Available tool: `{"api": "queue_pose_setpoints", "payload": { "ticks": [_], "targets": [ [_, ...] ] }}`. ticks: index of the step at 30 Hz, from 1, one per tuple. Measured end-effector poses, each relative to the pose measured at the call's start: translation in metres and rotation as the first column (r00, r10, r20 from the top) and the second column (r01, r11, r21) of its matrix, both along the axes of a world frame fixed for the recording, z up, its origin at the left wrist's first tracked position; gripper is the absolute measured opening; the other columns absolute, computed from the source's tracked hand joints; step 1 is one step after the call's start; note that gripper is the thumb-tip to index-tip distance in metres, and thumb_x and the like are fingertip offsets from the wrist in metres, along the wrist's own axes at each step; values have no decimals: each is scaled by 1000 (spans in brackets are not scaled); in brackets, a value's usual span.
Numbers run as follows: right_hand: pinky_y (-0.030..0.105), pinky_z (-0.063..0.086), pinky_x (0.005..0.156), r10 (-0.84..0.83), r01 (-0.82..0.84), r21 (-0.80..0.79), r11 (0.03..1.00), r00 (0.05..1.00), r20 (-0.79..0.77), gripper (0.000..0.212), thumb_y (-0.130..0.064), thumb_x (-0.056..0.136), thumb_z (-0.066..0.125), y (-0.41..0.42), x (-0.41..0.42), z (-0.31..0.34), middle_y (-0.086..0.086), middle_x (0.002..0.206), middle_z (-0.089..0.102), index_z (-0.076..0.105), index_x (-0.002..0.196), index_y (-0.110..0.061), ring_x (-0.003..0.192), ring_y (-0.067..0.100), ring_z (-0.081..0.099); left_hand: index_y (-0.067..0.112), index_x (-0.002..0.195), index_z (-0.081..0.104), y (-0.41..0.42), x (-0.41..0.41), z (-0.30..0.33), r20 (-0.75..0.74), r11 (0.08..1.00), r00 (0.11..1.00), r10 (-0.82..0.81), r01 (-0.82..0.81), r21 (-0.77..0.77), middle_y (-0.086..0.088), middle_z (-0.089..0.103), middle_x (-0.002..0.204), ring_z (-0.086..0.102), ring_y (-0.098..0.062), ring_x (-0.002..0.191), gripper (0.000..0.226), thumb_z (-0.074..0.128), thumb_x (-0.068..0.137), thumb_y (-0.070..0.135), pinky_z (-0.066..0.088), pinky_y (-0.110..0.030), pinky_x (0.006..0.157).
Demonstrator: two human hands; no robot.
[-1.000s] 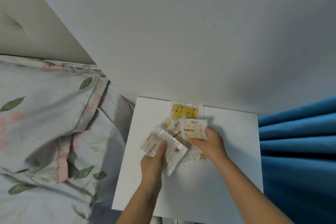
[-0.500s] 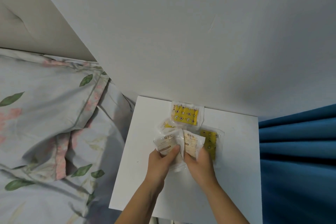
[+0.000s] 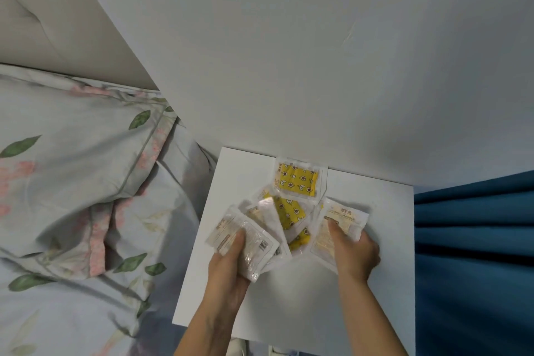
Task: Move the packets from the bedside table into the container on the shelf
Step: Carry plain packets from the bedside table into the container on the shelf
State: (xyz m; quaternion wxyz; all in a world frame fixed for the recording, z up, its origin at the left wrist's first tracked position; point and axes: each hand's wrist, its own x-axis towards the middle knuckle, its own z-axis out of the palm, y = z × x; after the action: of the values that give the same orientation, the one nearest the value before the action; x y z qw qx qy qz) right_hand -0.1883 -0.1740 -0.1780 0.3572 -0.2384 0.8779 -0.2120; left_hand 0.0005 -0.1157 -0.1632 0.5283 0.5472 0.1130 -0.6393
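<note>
Several flat packets lie fanned out on the white bedside table (image 3: 387, 283). A clear packet with a yellow patterned sheet (image 3: 297, 178) lies by the wall, and another yellow one (image 3: 289, 211) sits in the middle of the pile. My left hand (image 3: 231, 263) grips a pale beige packet (image 3: 231, 233) at the pile's left, thumb on top. My right hand (image 3: 354, 251) holds a cream packet (image 3: 341, 222) at the right, thumb pressed on its face. The shelf and its container are out of view.
A bed with leaf-and-flower bedding (image 3: 81, 182) presses against the table's left side. A blue curtain (image 3: 474, 254) hangs at the right. The grey wall (image 3: 289, 52) stands directly behind the table, and a padded headboard (image 3: 52, 14) is at the upper left.
My hands were together at the pile's middle; they have spread apart, the left to the left with the beige packet, the right to the right with the cream packet, uncovering a yellow packet.
</note>
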Motion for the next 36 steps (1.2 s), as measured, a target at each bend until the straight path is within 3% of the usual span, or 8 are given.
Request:
{"api": "queue_pose_setpoints", "payload": {
  "ticks": [3,6,9,13,18,26,30,36],
  "targets": [
    [47,42,95,72,-64,98,993,994,-78,48,-42,70,81,-2,1,0,12,133,41,68,104,-11,121,39,36,10,127,58,7,3,1,-154,995,983,97,-98,4,-12,69,120,70,-28,104,33,51,95,13,58,-47,83],
    [38,44,92,139,-135,66,989,989,-54,46,-33,72,82,-2,2,2,13,132,37,67,109,-9,114,34,43,10,127,59,15,4,0,-166,995,981,100,-99,18,-13,69,119,71,-28,101,33,49,96,12,60,-46,79],
    [29,46,84,224,-223,8,975,975,-15,43,-25,75,80,-4,2,0,10,130,41,63,112,-11,91,20,50,9,131,56,20,3,3,-83,999,996,32,-32,-1,-14,67,124,67,-30,109,42,55,90,16,57,-47,87],
    [36,53,87,235,-228,-82,970,968,85,40,-20,78,77,-1,3,0,7,118,66,61,115,-15,105,28,64,9,128,58,23,1,13,44,996,996,-78,80,-36,-15,68,121,67,-30,109,39,59,90,16,57,-46,87],
    [33,50,85,170,-134,-170,976,962,216,36,-19,82,74,15,-10,28,8,114,67,61,116,-14,105,29,64,11,123,61,31,5,43,219,986,967,-128,148,-77,-13,71,115,69,-29,104,34,62,89,16,55,-44,89],
    [43,56,83,410,-351,-215,912,810,418,30,-17,74,81,38,4,112,-1,95,74,67,99,-25,89,21,69,6,110,67,81,18,132,385,998,923,-5,28,-54,-18,74,101,71,-34,95,40,81,74,18,55,-51,88],
    [50,56,86,562,-491,-274,827,722,403,37,-14,67,86,53,29,167,-1,89,76,69,98,-24,88,22,71,-2,98,68,121,27,185,407,995,908,100,-87,-50,-12,76,77,74,-20,68,16,70,82,-1,58,-24,54],
    [44,47,102,750,-648,-383,658,521,406,86,-30,58,90,126,92,249,-6,127,62,51,134,-23,120,16,56,4,97,68,215,57,252,496,978,843,207,-188,-89,-3,77,72,73,-14,63,14,70,83,1,53,-19,50]
  ]
}}
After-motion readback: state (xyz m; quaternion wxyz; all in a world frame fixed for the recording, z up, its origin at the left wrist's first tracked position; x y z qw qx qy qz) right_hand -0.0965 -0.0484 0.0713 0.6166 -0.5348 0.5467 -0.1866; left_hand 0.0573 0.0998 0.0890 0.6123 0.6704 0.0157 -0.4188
